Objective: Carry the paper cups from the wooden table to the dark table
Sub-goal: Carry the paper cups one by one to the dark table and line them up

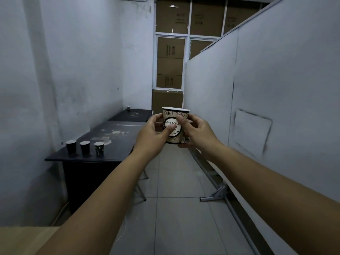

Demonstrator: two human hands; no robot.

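I hold one printed paper cup [174, 117] upright in mid-air over the tiled floor, both arms stretched forward. My left hand [153, 134] grips its left side, thumb across the print. My right hand [197, 131] grips its right side, a finger under the base. The dark table [114, 142] stands to the left along the wall. Three dark paper cups [85, 148] stand in a row near its front edge. A corner of the wooden table [22, 240] shows at the bottom left.
A white partition wall [266, 100] runs along the right, with metal feet [215, 195] jutting onto the floor. A second dark table [132, 115] with a small object [128, 108] stands farther back. Cardboard boxes [169, 70] fill the far end.
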